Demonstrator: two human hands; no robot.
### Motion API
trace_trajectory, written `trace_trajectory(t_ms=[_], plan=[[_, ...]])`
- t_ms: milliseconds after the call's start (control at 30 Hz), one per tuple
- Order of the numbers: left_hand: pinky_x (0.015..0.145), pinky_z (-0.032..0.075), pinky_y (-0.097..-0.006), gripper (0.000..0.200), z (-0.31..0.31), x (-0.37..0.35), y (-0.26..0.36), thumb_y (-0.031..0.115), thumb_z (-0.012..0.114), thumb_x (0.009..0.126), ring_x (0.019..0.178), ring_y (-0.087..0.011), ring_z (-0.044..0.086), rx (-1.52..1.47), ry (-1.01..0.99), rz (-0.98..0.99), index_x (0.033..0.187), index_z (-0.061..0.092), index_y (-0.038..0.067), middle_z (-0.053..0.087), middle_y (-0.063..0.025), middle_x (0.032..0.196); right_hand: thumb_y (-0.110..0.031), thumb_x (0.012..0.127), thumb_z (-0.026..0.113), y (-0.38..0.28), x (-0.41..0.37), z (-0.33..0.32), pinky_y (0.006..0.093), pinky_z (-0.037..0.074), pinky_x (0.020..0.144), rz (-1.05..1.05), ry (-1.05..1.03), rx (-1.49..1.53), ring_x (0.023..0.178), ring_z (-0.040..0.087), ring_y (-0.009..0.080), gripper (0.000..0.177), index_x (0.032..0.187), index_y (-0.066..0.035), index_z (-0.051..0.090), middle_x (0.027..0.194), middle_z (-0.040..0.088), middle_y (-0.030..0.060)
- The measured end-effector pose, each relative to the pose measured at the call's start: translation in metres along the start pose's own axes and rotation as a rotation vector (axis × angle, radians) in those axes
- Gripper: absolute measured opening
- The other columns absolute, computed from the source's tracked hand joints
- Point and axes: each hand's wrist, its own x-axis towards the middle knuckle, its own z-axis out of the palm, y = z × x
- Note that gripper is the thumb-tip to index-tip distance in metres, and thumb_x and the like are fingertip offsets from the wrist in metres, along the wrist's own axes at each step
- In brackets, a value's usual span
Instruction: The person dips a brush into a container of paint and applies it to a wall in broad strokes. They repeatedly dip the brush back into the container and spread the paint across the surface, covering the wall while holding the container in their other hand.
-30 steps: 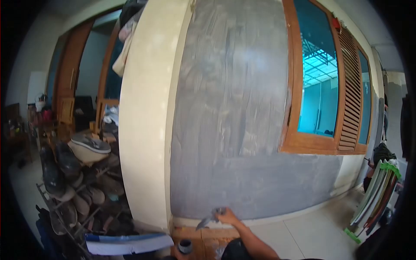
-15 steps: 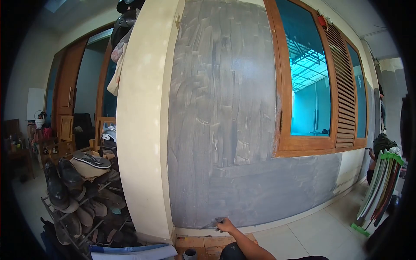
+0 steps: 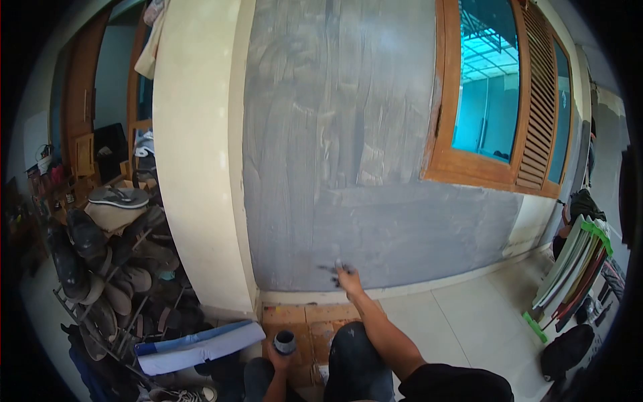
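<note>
Low in front of the grey-painted wall (image 3: 395, 231), my right hand (image 3: 347, 279) is closed around a small paintbrush (image 3: 326, 267). Its dark end points left, close to the wall; whether it touches the paint cannot be made out. Grey smears cover the fingers. Down by my knees, my left hand (image 3: 276, 358) wraps round a dark cup (image 3: 284, 342), which is held upright with a grey-smeared rim. What lies inside the cup is too dark to tell.
Spotted cardboard (image 3: 293, 313) lies along the wall's foot on the tiles (image 3: 429, 321). A cream pillar (image 3: 197, 154) and a loaded shoe rack (image 3: 110, 281) stand left, with a white-and-blue folded item (image 3: 201, 347) before them. A wood-framed window (image 3: 479, 171) and a folded rack (image 3: 569, 275) are right.
The view has tilted downward, bringing my left hand and more of the cup into sight. My right hand sits slightly higher against the wall, still holding the paintbrush.
</note>
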Motion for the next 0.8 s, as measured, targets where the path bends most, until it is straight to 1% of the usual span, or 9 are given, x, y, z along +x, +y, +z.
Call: trace_trajectory(t_ms=[167,233,300,367,467,567,700,767,800], plan=[[0.098,0.046,-0.0437,0.084,0.003,-0.003,-0.006,0.011,0.089,0.051,0.111,-0.0316,0.058,0.002,-0.032,-0.107,0.126,0.052,0.004,0.058,-0.0135,0.117,-0.025,0.095,0.068,-0.033,0.057,0.006,0.0321,0.055,0.065,-0.22,0.046,-0.007,0.08,0.068,0.0198,0.044,0.121,0.009,0.058,0.102,0.07,0.014],[0.099,0.046,-0.0432,0.084,0.004,-0.001,-0.009,0.011,0.09,0.052,0.112,-0.0303,0.058,-0.018,-0.028,-0.069,0.126,0.051,0.004,0.058,-0.0132,0.118,-0.022,0.094,0.066,-0.061,0.077,0.003,0.0294,0.051,0.062,-0.482,0.119,-0.189,0.073,0.065,0.0147,0.034,0.113,0.006,0.063,0.089,0.069,0.009],[0.1,0.045,-0.0423,0.084,0.006,-0.004,-0.019,0.01,0.09,0.053,0.113,-0.0289,0.058,-0.072,-0.038,-0.083,0.127,0.05,0.003,0.058,-0.013,0.119,-0.02,0.093,0.067,-0.086,0.109,0.0,0.0293,0.051,0.066,-0.572,0.201,-0.065,0.075,0.063,0.0139,0.029,0.106,0.006,0.066,0.084,0.068,0.0071],[0.101,0.045,-0.0413,0.083,0.006,0.001,-0.007,0.01,0.09,0.055,0.113,-0.028,0.058,-0.149,-0.017,-0.063,0.128,0.049,0.003,0.058,-0.0125,0.119,-0.017,0.092,0.066,-0.15,0.088,0.003,0.0295,0.05,0.067,-0.67,0.294,-0.144,0.077,0.062,0.0132,0.022,0.096,0.004,0.069,0.079,0.067,0.0053],[0.1,0.045,-0.0411,0.08,0.003,0.003,0.009,0.009,0.088,0.057,0.112,-0.0273,0.058,-0.07,-0.02,-0.116,0.127,0.05,0.003,0.058,-0.0124,0.119,-0.018,0.091,0.066,-0.224,0.133,-0.01,0.0298,0.049,0.067,-0.838,0.156,-0.114,0.078,0.061,0.0131,0.021,0.095,0.002,0.069,0.08,0.067,0.0066],[0.089,0.049,-0.0435,0.078,0.012,0.001,-0.005,0.011,0.09,0.051,0.1,-0.0323,0.061,-0.079,0.054,-0.079,0.117,0.051,0.003,0.059,-0.0148,0.107,-0.029,0.089,0.069,-0.318,0.177,-0.013,0.0306,0.053,0.076,-0.967,0.164,-0.14,0.087,0.064,0.0179,0.056,0.129,0.009,0.054,0.096,0.069,0.0124],[0.088,0.049,-0.0435,0.078,0.013,0.002,-0.01,0.011,0.09,0.051,0.099,-0.0324,0.061,-0.081,0.013,-0.06,0.118,0.05,0.003,0.059,-0.0149,0.106,-0.024,0.09,0.067,-0.462,0.173,-0.001,0.032,0.052,0.08,-1.144,0.072,-0.32,0.089,0.065,0.0174,0.034,0.107,0.006,0.067,0.094,0.072,0.0108],[0.087,0.05,-0.043,0.078,0.009,0.004,0.005,0.011,0.09,0.052,0.098,-0.0318,0.061,0.011,0.015,-0.088,0.117,0.049,0.002,0.059,-0.0149,0.105,-0.027,0.087,0.071,-0.524,0.245,-0.001,0.0332,0.052,0.083,-1.266,-0.026,-0.284,0.093,0.064,0.02,0.039,0.107,0.006,0.066,0.1,0.071,0.0141],[0.087,0.05,-0.043,0.078,0.011,0.004,0.006,0.011,0.09,0.052,0.098,-0.0318,0.061,0.015,0.014,-0.093,0.117,0.049,0.002,0.059,-0.0149,0.105,-0.025,0.092,0.065,-0.536,0.222,0.004,0.0352,0.053,0.078,-1.193,0.014,-0.214,0.087,0.066,0.0215,0.031,0.104,0.004,0.068,0.095,0.072,0.0139]])
